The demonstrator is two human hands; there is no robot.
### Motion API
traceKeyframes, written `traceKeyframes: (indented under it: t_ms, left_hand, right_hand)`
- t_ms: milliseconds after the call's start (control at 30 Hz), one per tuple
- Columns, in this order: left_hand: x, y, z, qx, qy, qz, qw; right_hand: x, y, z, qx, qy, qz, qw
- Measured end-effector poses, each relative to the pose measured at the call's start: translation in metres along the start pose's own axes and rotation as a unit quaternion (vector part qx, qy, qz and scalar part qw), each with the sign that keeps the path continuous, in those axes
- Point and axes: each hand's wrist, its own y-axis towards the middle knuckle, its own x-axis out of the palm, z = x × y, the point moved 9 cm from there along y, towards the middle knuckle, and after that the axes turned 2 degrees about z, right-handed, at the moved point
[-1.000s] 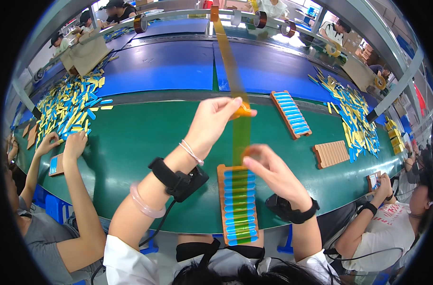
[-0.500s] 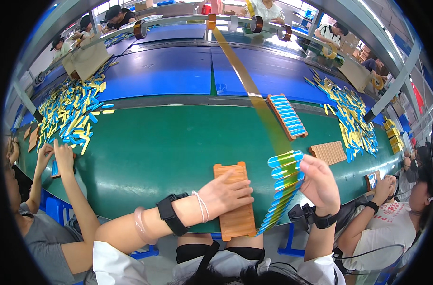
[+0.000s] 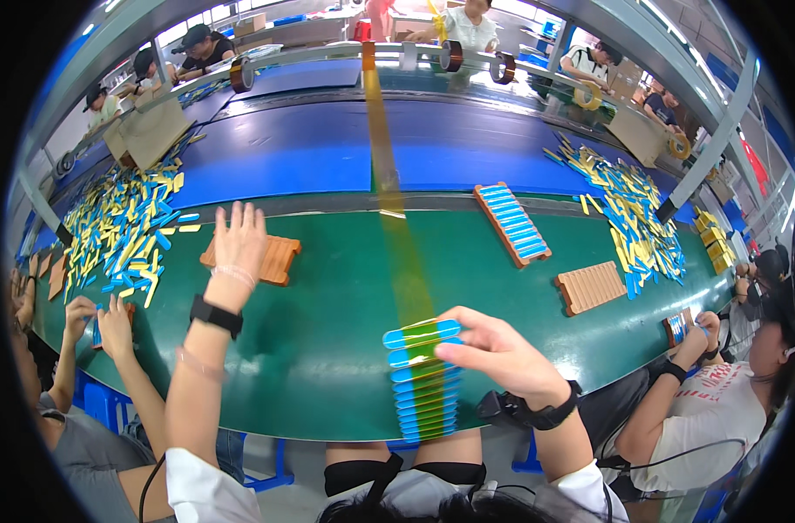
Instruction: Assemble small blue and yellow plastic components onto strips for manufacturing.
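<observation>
My right hand (image 3: 502, 356) pinches the top end of a strip of blue pieces (image 3: 424, 383) between thumb and fingers. The rounded flat pieces lie side by side across amber tape (image 3: 402, 261), and the strip hangs toward the table's near edge. From its top the tape runs up to a roll on the far rail. Farther left, my left hand (image 3: 238, 244), slightly blurred, has its fingers stretched out over an orange-brown grooved block (image 3: 280, 261). The hand covers part of that block.
A grooved block filled with blue pieces (image 3: 512, 225) and a bare grooved block (image 3: 589, 288) lie to the right. Heaps of blue and yellow pieces (image 3: 122, 227) flank the green table (image 3: 327, 349). A metal rail (image 3: 327, 54) spans the back. Co-workers sit on both sides.
My left hand has moved left and away from me, and the grooved block has gone from the middle to the left with it. My right hand has brought the blue strip leftward.
</observation>
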Motion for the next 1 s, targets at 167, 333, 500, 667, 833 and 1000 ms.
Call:
traceKeyframes:
  t_ms: [167,333,500,667,833,1000]
  left_hand:
    - [-0.076,-0.048,0.159,-0.115,-0.918,-0.262,0.275]
    - [-0.065,-0.081,0.156,-0.119,-0.929,-0.213,0.277]
    - [-0.057,-0.095,0.150,-0.179,-0.927,-0.226,0.240]
    - [-0.049,-0.107,0.151,-0.174,-0.925,-0.228,0.250]
    - [-0.029,-0.116,0.146,-0.199,-0.915,-0.224,0.269]
    - [-0.025,-0.122,0.146,-0.217,-0.917,-0.236,0.239]
  right_hand:
    - [0.002,0.015,0.006,-0.007,0.001,-0.014,1.000]
    - [-0.041,0.023,0.007,0.006,-0.183,0.035,0.982]
    - [-0.225,0.008,0.004,0.037,-0.585,0.394,0.708]
    - [-0.265,0.002,0.011,0.064,-0.568,0.415,0.707]
    - [-0.191,-0.015,0.024,0.019,-0.630,0.404,0.662]
    - [-0.077,-0.059,0.047,-0.007,-0.678,0.344,0.649]
